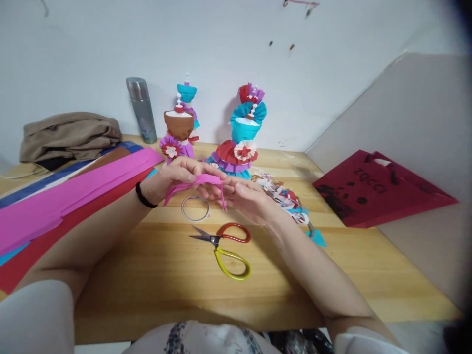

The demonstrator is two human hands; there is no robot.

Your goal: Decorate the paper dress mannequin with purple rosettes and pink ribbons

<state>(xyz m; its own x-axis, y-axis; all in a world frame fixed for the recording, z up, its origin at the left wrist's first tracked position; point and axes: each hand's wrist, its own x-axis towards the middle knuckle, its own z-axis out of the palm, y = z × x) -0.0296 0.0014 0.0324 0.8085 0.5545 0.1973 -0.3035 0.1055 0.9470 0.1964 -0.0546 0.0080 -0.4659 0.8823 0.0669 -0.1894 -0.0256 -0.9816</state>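
Observation:
A narrow pink paper strip (208, 179) is held up over the middle of the table. My left hand (177, 174) is closed on its left part, and one end hangs below that hand. At the strip's right end, which bends down, the fingers of my right hand (245, 194) are pressed together around it. Beneath the hands lies a thin roll of tape (195, 208), standing out as a ring on the wood. Closer to me, scissors (215, 240) with one red and one yellow handle lie with their blades apart.
Paper-dressed figures (245, 130) stand at the back, beside a grey bottle (142, 110). Long coloured paper sheets (92, 182) and a brown cloth (70, 135) lie left. Paper scraps (282, 194) and a red bag (379, 191) are right. The table (165, 295) reaches my body.

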